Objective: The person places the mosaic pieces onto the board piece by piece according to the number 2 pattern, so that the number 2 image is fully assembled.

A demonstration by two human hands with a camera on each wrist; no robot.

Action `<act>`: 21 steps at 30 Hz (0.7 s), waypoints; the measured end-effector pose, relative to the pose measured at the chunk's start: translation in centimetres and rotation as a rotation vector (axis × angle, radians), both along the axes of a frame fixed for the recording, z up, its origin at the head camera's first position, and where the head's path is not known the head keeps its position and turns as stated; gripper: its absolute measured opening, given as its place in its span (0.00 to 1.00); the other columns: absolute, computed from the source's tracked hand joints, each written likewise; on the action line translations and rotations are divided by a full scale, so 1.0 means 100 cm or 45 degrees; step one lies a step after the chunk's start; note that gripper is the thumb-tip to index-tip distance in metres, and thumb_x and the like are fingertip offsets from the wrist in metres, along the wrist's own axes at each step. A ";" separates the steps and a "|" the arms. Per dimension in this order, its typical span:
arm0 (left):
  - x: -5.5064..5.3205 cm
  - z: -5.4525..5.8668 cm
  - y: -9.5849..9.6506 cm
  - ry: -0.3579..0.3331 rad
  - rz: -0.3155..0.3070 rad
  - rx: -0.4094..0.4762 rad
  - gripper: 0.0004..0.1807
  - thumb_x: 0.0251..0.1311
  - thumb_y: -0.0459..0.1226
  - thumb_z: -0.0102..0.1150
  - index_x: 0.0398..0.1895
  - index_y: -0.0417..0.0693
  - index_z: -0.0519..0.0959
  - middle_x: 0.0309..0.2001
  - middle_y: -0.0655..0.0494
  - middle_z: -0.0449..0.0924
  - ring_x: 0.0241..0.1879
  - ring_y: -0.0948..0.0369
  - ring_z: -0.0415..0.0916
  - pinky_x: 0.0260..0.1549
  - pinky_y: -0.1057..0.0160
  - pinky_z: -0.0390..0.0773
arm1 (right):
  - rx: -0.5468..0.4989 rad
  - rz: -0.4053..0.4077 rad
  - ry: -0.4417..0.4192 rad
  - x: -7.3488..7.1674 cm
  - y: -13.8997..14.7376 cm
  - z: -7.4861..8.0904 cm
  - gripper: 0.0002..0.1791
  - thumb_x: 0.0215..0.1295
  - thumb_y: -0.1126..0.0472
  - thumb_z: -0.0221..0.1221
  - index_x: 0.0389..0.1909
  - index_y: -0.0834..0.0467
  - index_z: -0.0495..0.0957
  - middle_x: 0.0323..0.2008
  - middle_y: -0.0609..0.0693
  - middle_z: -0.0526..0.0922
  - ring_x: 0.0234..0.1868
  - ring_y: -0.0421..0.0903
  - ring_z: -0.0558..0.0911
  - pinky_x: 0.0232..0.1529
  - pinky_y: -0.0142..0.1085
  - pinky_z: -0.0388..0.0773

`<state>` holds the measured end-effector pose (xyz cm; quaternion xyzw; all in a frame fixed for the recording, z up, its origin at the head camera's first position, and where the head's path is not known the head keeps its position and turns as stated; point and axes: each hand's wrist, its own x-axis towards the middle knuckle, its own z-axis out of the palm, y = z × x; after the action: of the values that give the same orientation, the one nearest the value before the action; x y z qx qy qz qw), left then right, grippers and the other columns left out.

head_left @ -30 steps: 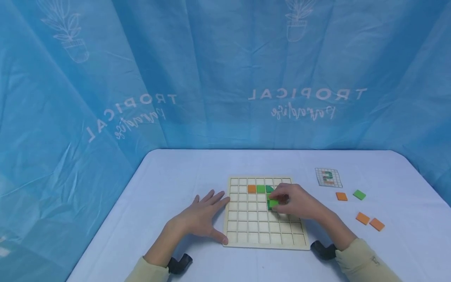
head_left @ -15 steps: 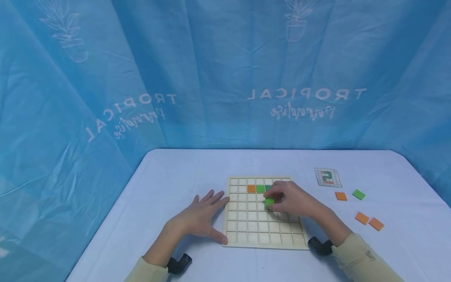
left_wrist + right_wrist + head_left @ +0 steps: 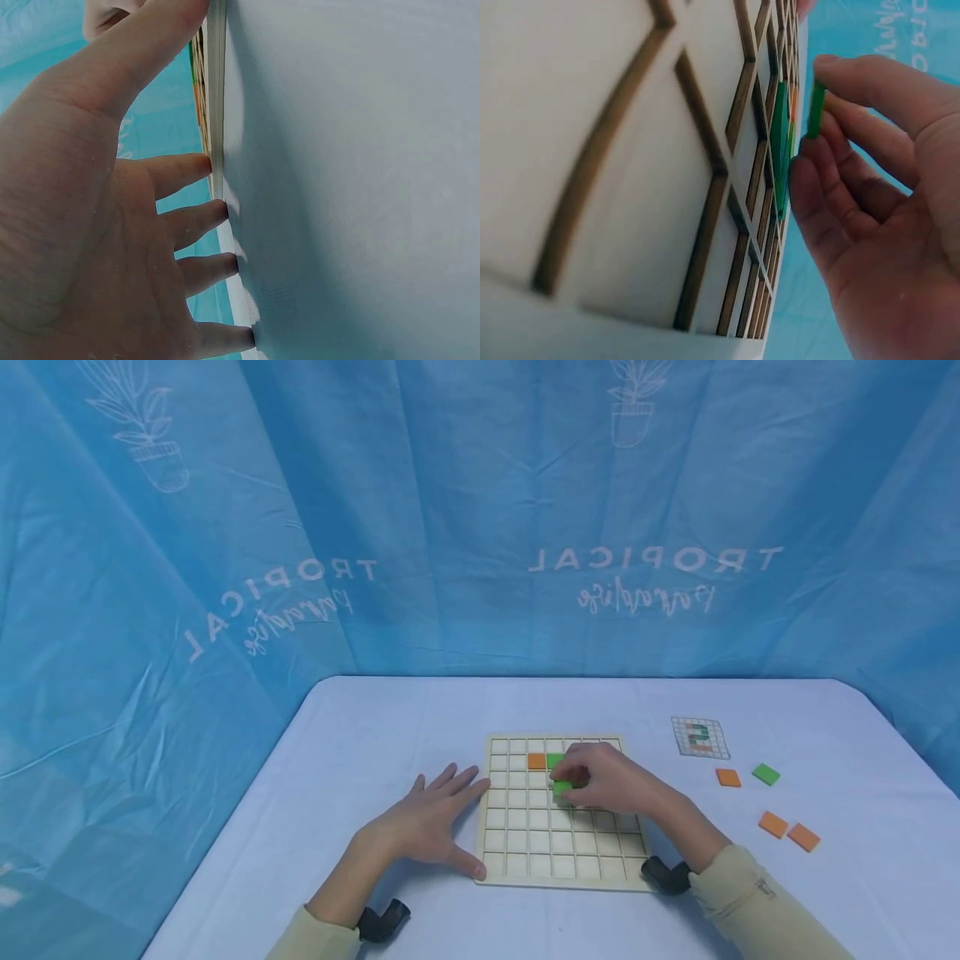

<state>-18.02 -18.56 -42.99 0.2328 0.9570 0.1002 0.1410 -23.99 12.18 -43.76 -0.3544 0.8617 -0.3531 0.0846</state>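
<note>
In the head view my left hand lies with fingers spread along the left side of a wooden grid board. Thumb and fingertips touch the board's edge in the left wrist view. My right hand pinches a light green square tile between thumb and fingers, close over the board. An orange tile and a light green tile sit side by side in an upper row. Dark green pieces on the board show in the right wrist view; in the head view the right hand hides them.
A small card printed with a coloured grid pattern lies right of the board. Near it are a loose green tile and several orange tiles, one of them just below the card. A blue curtain hangs behind the white table.
My right hand has moved a little left over the board with the light green tile, and now covers the dark green pieces. My left hand has stayed still.
</note>
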 end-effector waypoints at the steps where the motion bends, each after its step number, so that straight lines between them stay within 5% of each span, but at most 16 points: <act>1: 0.000 0.000 0.000 0.001 0.002 -0.001 0.68 0.25 0.78 0.61 0.75 0.62 0.54 0.76 0.57 0.45 0.74 0.49 0.37 0.63 0.32 0.42 | 0.004 0.009 0.002 0.000 -0.001 0.000 0.12 0.58 0.60 0.67 0.44 0.53 0.85 0.36 0.41 0.80 0.36 0.37 0.78 0.37 0.34 0.78; 21: -0.001 0.000 -0.001 -0.011 0.006 0.003 0.68 0.25 0.79 0.60 0.75 0.63 0.54 0.76 0.57 0.45 0.74 0.50 0.36 0.64 0.33 0.42 | 0.110 -0.002 0.084 0.005 -0.011 0.000 0.09 0.54 0.60 0.70 0.37 0.48 0.86 0.33 0.36 0.80 0.34 0.33 0.78 0.36 0.32 0.78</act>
<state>-18.09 -18.63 -43.03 0.2302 0.9568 0.1027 0.1447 -23.48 11.13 -43.80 -0.3613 0.8787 -0.3038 0.0710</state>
